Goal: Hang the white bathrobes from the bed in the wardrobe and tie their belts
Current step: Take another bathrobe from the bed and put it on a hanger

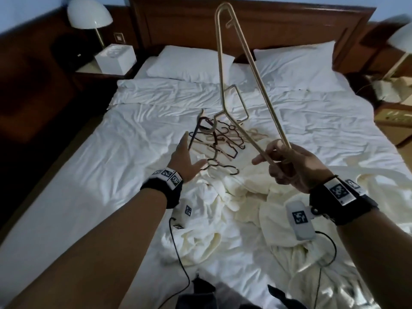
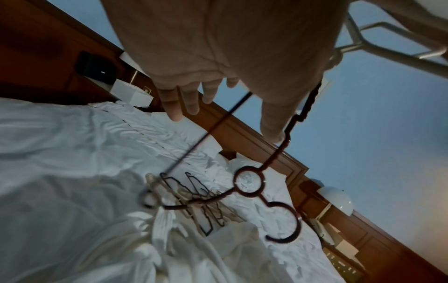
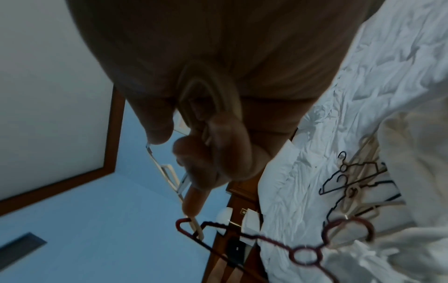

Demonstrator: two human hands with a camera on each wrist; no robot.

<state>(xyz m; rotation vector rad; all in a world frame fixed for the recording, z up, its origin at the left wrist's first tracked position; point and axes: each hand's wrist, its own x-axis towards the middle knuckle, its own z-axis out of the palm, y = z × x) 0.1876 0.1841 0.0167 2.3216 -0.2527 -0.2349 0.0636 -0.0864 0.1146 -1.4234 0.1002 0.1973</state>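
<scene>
Several cream-white bathrobes (image 1: 225, 206) lie crumpled on the bed (image 1: 93, 175) in front of me. My right hand (image 1: 278, 157) grips one corner of a gold metal hanger (image 1: 252, 70) and holds it high over the bed, hook end down. A dark red hanger (image 1: 201, 127) is caught on that hook and dangles from it. My left hand (image 1: 189, 152) is spread with straight fingers right beside the red hanger (image 2: 248, 183); its bar passes between thumb and fingers without being gripped. In the right wrist view my right hand (image 3: 184, 153) curls round the gold corner, the red hanger (image 3: 304, 255) below.
A tangle of dark and pale hangers (image 1: 225, 143) lies mid-bed beyond the robes. Two pillows (image 1: 189, 63) lean against the wooden headboard (image 1: 267, 23). A lamp (image 1: 89, 18) and a white box (image 1: 116, 58) stand on the left bedside table. Black cables (image 1: 178, 248) trail across the sheet.
</scene>
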